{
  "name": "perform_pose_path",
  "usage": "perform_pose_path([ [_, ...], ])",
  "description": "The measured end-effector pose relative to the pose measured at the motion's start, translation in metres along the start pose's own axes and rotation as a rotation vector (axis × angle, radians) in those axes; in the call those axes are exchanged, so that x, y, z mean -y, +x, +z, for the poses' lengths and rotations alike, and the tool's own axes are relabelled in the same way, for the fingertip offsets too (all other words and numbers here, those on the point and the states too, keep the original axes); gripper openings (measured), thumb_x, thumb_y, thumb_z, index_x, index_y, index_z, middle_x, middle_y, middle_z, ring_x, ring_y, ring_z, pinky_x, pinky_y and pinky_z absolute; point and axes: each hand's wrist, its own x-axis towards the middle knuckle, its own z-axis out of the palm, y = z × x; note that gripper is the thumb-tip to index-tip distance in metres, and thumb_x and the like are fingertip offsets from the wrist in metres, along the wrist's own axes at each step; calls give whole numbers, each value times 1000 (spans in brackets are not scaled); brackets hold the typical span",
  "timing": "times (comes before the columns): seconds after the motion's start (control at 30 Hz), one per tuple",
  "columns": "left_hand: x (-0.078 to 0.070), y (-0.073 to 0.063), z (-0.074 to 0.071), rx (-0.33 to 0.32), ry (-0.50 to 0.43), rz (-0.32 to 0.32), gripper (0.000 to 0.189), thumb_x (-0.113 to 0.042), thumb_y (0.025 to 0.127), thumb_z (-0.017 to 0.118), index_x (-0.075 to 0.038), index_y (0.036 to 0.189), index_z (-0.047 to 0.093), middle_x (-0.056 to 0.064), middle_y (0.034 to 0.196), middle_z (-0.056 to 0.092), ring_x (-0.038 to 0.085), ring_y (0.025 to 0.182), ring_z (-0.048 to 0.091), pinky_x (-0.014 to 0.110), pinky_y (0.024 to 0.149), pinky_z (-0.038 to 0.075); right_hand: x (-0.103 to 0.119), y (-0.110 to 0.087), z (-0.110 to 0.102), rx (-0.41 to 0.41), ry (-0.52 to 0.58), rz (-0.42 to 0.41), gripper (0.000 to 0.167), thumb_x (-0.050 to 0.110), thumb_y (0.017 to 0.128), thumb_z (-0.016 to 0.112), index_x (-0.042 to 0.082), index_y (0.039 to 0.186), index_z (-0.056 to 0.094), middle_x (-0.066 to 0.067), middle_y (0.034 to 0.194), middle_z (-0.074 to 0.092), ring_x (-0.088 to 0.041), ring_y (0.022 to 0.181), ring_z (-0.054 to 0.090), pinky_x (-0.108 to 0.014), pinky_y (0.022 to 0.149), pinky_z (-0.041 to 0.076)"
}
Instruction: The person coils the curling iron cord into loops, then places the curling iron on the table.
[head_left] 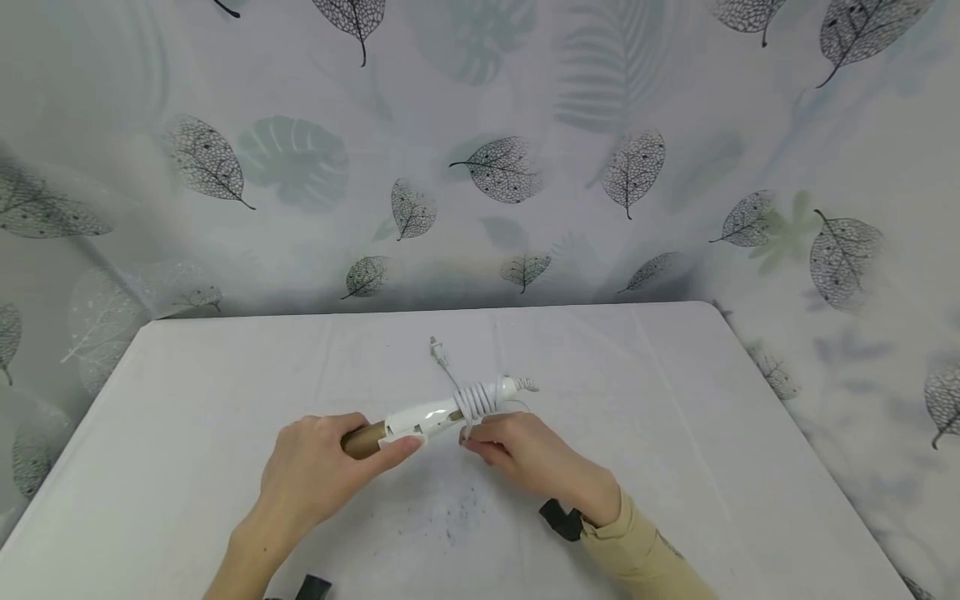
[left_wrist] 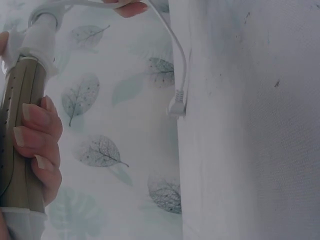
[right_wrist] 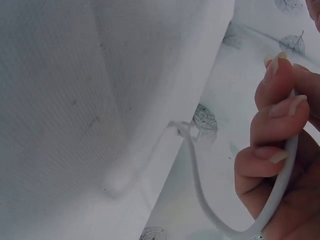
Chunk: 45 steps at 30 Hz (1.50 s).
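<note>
A white curling iron with a gold-brown barrel is held up at a slant above the table. My left hand grips it by the barrel end, fingers curled around it and thumb along the white part. White cord winds in several turns around the handle. My right hand is just below those turns and holds a stretch of cord in its curled fingers. The cord's free end runs off past the handle to a white plug, also seen in the left wrist view.
The white-covered table has dark specks near its front. Behind and beside it hangs a leaf-print curtain. Black wrist pieces show at the right wrist and the left wrist.
</note>
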Motion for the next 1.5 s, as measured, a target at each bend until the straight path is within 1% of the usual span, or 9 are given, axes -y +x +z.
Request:
perform_pose_path([
  [0.2, -1, -2, -1, 37, -25, 44, 53, -71, 76, 72, -27, 58, 47, -15, 52, 27, 3, 49, 29, 23, 46, 25, -1, -7, -5, -50, -11, 61, 12, 8, 93, 69, 6, 105, 69, 1, 90, 67, -4, 76, 57, -22, 70, 51],
  [0.3, -2, -3, -1, 69, -30, 66, 53, -72, 75, 71, -28, 58, 47, -17, 52, 25, 1, 49, 28, 22, 46, 26, -2, -10, -10, -69, -55, 62, 10, 6, 92, 70, 8, 96, 61, 3, 85, 61, -4, 76, 54, -23, 69, 50],
  [0.37, -2, -3, -1, 90, -33, 77, 50, -74, 75, 71, -30, 59, 50, -18, 51, 25, 0, 49, 28, 22, 46, 26, -3, -9, -14, -85, -97, -1, 12, 2, 91, 69, 10, 94, 61, 5, 82, 57, -4, 74, 49, -21, 68, 48],
  [0.47, -1, -3, -1, 108, -42, 99, 46, -74, 75, 71, -33, 61, 54, -21, 50, 27, -1, 48, 28, 21, 45, 26, -6, -6, -19, -105, -61, -68, 16, -2, 92, 67, 14, 93, 66, 7, 78, 55, -3, 71, 46, -18, 64, 44],
  [0.7, 1, -4, 1, 97, -49, 153, 44, -73, 74, 72, -35, 61, 54, -25, 50, 24, -3, 48, 26, 21, 44, 24, -12, -6, -21, -115, -2, -58, 12, 2, 94, 65, 10, 99, 71, 5, 86, 63, -4, 75, 53, -21, 68, 48],
  [0.83, 2, -4, 2, 76, -52, 195, 43, -72, 73, 73, -35, 62, 55, -27, 50, 30, -4, 47, 28, 20, 43, 25, -12, -5, -19, -156, 17, -114, 11, 2, 92, 67, 10, 98, 71, 5, 84, 62, -3, 74, 54, -20, 67, 49],
  [1.0, 2, -5, 4, 63, -72, 263, 47, -72, 71, 75, -35, 59, 49, -28, 51, 25, -7, 47, 27, 19, 43, 25, -8, -5, -16, -149, 88, -165, 17, -2, 90, 67, 8, 102, 74, 3, 84, 61, -2, 72, 51, -17, 65, 48],
  [1.13, 1, -6, 6, 78, -86, 277, 51, -73, 71, 74, -34, 57, 45, -28, 51, 22, -7, 48, 26, 19, 43, 25, -4, -3, -14, -158, 126, -185, 19, -6, 91, 62, 5, 100, 74, 1, 83, 62, -2, 70, 49, -15, 65, 46],
  [1.5, -4, -6, 14, 113, -97, 334, 55, -73, 74, 71, -32, 57, 39, -27, 53, 18, -9, 48, 24, 17, 44, 24, -10, 5, -11, -287, 30, -320, 19, -13, 85, 68, 4, 93, 71, -1, 83, 66, -6, 67, 53, -11, 61, 44],
])
